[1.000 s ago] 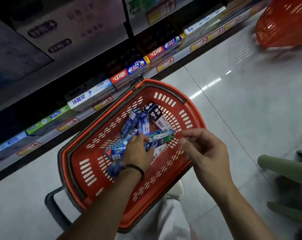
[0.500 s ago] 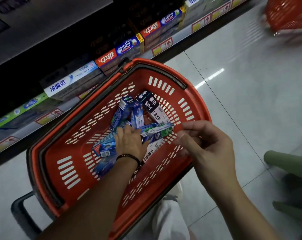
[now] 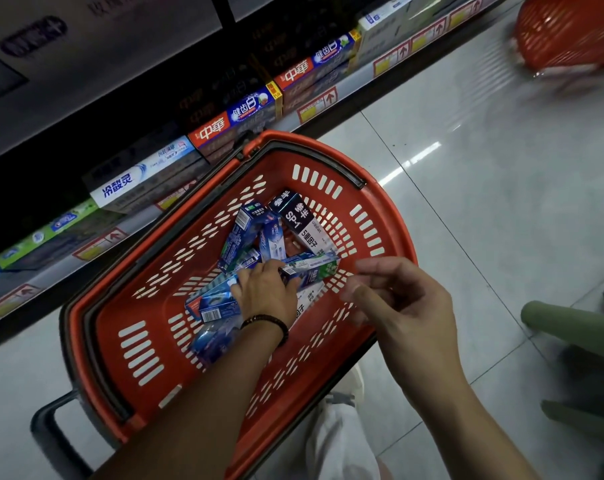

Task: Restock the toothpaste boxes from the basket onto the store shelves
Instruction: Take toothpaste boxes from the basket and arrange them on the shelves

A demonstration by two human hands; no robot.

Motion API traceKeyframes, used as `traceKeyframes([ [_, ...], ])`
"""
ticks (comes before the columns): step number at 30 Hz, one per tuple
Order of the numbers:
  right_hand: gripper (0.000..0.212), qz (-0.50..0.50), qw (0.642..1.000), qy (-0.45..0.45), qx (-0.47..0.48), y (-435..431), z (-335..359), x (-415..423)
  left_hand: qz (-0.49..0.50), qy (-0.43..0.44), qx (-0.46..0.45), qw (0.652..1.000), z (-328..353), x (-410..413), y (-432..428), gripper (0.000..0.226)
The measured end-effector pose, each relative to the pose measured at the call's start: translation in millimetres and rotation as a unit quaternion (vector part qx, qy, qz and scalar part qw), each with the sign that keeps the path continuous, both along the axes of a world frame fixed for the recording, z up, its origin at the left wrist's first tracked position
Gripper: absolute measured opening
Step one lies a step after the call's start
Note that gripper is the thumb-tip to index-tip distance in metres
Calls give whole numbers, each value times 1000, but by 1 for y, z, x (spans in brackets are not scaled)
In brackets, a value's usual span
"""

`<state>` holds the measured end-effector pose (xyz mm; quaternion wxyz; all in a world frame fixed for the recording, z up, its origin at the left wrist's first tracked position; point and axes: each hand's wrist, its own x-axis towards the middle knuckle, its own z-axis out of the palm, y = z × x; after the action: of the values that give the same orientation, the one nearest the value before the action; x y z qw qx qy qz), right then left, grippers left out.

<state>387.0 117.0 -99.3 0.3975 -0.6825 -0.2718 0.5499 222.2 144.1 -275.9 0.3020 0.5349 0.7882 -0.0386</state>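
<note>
Left hand is laid upon toothpaste boxes in the basket, grip not discernible; right hand is held loosely spread, empty, to their right.

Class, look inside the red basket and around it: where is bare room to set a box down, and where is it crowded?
Free: the basket floor between its near-left wall and the boxes; also the tiles right of its rim. Crowded: the middle, where boxes overlap under the left hand, and the shelf, packed with boxes.
</note>
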Motion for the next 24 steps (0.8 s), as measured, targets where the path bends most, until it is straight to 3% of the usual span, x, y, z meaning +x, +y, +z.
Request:
traceKeyframes([
  [3, 16, -13, 1000, 9, -7, -1, 8, -1, 101, -64, -17, 993, 11, -4, 3, 38],
  [10, 17, -15, 1000, -7, -1, 0, 42, 0, 195, -197, 12, 961, 74, -24, 9, 43],
  [19, 21, -30, 999, -29, 21, 5, 110, -5, 187, -256, 49, 947, 197, -59, 35, 19],
  [24, 19, -34, 998, -29, 46, 7, 159, -7, 182, -284, 82, 938, 263, -80, 38, 23],
])
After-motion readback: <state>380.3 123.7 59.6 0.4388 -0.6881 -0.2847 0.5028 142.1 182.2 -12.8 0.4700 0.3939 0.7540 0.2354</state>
